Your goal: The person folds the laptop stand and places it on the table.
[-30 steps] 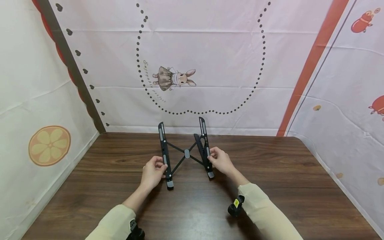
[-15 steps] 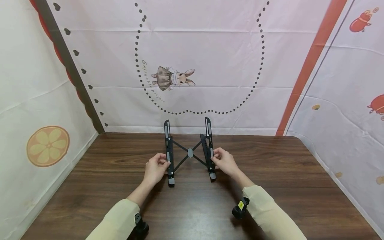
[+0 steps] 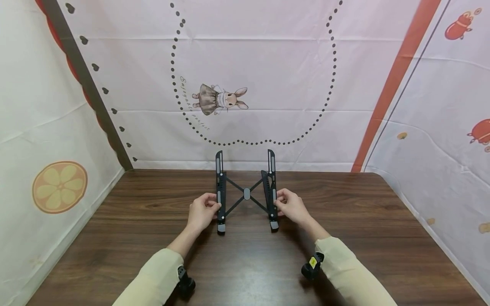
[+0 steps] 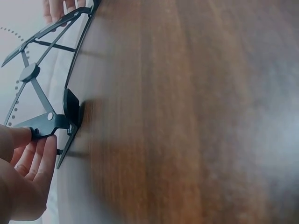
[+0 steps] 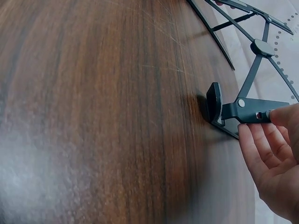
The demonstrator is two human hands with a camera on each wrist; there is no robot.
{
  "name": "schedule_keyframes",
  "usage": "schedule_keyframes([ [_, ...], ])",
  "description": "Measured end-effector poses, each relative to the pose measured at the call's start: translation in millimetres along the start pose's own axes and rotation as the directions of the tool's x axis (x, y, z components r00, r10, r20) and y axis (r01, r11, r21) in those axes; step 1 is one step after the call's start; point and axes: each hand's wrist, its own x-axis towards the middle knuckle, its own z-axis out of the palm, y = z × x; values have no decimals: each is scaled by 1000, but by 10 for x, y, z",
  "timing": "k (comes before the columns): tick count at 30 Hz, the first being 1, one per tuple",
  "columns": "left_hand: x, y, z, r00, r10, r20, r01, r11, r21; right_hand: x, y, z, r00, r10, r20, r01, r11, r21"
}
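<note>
A black folding laptop stand point(image 3: 246, 194) stands unfolded on the table, its two side rails joined by crossed bars with a grey hub. My left hand point(image 3: 203, 211) pinches the left rail near its front end, thumb on top and fingers beneath, as the left wrist view shows at the rail point(image 4: 44, 123). On the other side my right hand point(image 3: 292, 207) pinches the right rail in the same way; in the right wrist view its thumb lies on the rail point(image 5: 252, 109) with the fingers under it. Upturned stops point(image 5: 214, 102) rise at the rails' front ends.
The stand is on a brown wood-grain table point(image 3: 245, 263), toward its back edge. Behind rises a pale printed cloth point(image 3: 287, 85) with a rabbit figure; more cloth hangs at both sides. A black camera point(image 3: 186, 284) sits on the left wrist, another point(image 3: 311, 267) on the right.
The laptop stand has turned from askew to nearly square with the table and shifted slightly right. Both hands have moved right with it, keeping their grips.
</note>
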Motion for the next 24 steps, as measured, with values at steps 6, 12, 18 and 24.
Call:
schedule_keyframes([
  [6, 22, 4, 17, 1000, 3, 14, -3, 1000, -23, -7, 38, -35, 1000, 25, 2, -25, 1000, 15],
  [12, 50, 22, 56, 1000, -9, 19, 10, 999, -30, -15, 62, -80, 999, 32, 5, -32, 999, 27],
  [18, 87, 38, 93, 1000, -3, 12, 3, 999, -38, -27, 64, -115, 999, 41, 1, -41, 999, 29],
  [24, 98, 51, 113, 999, -19, 36, 21, 998, -58, -23, 101, -140, 999, 47, -2, -47, 998, 43],
])
